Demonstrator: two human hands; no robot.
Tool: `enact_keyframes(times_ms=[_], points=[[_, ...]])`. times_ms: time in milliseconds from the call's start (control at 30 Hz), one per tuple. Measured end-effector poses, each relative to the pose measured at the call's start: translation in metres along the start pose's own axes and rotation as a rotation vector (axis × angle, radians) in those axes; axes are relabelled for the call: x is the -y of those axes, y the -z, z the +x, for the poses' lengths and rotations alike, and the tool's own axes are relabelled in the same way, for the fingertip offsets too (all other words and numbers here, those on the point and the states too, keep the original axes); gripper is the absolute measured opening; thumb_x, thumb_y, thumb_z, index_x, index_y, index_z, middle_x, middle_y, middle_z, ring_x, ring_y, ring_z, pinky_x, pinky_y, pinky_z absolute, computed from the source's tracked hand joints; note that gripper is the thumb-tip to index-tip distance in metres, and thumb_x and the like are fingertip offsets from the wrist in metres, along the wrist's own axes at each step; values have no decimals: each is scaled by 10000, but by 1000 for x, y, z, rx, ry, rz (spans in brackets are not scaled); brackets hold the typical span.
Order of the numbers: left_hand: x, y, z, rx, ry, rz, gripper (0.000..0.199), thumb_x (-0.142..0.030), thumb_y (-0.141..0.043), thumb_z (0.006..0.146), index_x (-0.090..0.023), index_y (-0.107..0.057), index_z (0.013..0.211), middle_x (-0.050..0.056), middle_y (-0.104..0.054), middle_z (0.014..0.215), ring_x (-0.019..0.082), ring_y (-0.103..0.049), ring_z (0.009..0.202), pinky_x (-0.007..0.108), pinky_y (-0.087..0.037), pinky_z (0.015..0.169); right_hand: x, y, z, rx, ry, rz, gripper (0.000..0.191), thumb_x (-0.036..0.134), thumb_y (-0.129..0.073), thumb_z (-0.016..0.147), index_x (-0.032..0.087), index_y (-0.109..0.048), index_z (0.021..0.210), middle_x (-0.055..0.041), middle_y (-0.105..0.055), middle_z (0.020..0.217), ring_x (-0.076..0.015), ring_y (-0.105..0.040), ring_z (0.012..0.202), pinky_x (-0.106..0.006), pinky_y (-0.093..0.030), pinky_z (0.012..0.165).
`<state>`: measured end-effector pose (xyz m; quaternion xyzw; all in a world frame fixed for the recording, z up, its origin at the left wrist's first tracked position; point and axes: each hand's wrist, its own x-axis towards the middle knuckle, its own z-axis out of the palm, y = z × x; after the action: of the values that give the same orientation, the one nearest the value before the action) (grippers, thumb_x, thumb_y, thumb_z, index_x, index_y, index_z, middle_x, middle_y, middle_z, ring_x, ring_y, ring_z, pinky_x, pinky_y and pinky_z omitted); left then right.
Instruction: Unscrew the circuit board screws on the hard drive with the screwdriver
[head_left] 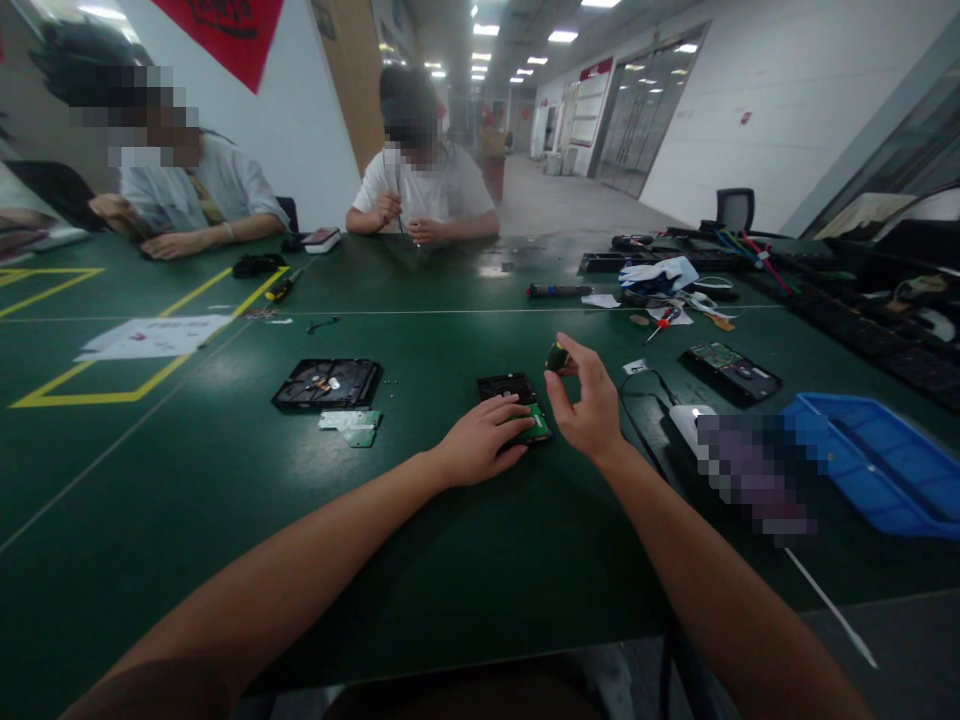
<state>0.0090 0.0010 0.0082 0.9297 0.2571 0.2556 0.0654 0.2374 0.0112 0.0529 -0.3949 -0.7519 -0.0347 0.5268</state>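
A hard drive (506,385) with a green circuit board (537,428) lies on the green table in front of me. My left hand (489,438) rests flat on it, fingers spread over the drive and its board. Just to the right, my right hand (581,398) is raised and pinches a small yellow-and-black screwdriver (556,357) by its handle; the shaft cannot be made out. Left of my hands sits another black drive casing (330,384), with a detached circuit board (352,426) in front of it and a few tiny screws beside it.
On the right are another drive (731,372), a blue tray (885,455), a blurred-out device with a cable, and a red screwdriver (661,324). Two people sit across the table (225,500). Papers (154,337) lie at the left, black equipment at the far right.
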Motion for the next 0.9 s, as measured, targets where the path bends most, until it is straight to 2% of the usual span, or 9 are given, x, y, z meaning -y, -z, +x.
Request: enact_keyframes(times_ms=[167, 333, 433, 700, 900], points=[[1, 0, 0, 4, -12, -9, 437, -352, -630, 1042, -207, -607, 1454, 129, -635, 1502, 338, -487, 1540, 581, -415, 1292, 2, 2, 3, -35, -3, -14, 529, 269, -666, 1023, 347, -539, 1530, -85, -686, 1262, -268, -700, 1059, -499, -660, 895], [3, -2, 0, 1, -12, -9, 438, -356, -626, 1045, -200, -608, 1454, 137, -642, 1491, 339, -492, 1536, 586, -421, 1285, -2, -1, -1, 11, -29, 32, 578, 252, -577, 1058, 347, -446, 1613, -100, -670, 1426, -285, -721, 1145, -529, -647, 985], [2, -2, 0, -10, -13, -9, 438, -355, -634, 1039, -204, -614, 1450, 138, -644, 1488, 339, -491, 1539, 585, -420, 1287, -3, -2, -2, 29, -38, 48, 588, 262, -551, 1068, 341, -417, 1635, -109, -663, 1443, -291, -722, 1161, -532, -646, 993], [1, 0, 0, -10, -15, -19, 440, -342, -635, 1037, -202, -610, 1454, 140, -645, 1486, 339, -501, 1530, 583, -423, 1285, -1, 1, 1, -40, -26, -45, 542, 311, -674, 1023, 326, -500, 1536, -103, -676, 1314, -269, -691, 1016, -497, -650, 861], [2, -1, 0, 1, -11, -8, 441, -355, -632, 1041, -199, -611, 1452, 138, -637, 1496, 345, -495, 1532, 583, -421, 1287, -3, 2, 2, -56, -16, -70, 515, 318, -687, 1022, 314, -528, 1513, -93, -676, 1223, -252, -678, 964, -478, -639, 850]])
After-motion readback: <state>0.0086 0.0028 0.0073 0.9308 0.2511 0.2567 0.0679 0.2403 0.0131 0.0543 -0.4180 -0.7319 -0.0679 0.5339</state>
